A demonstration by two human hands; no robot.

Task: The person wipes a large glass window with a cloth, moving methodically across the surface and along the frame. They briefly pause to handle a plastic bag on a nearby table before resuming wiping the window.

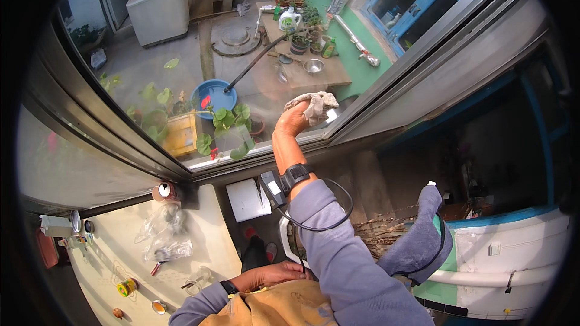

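Observation:
My right hand point(293, 120) is raised against the window glass, gripping a crumpled beige cloth point(317, 105) near the lower right corner of the pane. A black wrist strap point(297, 175) carries a small dark device point(273, 189), and a black cable point(348, 210) loops from it. Low in front of my body is my left hand point(283, 272), its fingers curled at the lower part of that cable. Whether they pinch it is unclear. The aluminium window frame point(258, 156) runs just below my right hand.
A cream table point(213, 231) at left holds plastic bags point(167, 226), a can point(165, 190), a yellow-labelled jar point(127, 287) and a glass mug point(199, 278). A white stool point(248, 200) stands beyond it. Through the glass are potted geraniums point(224, 120) and a blue basin point(214, 93).

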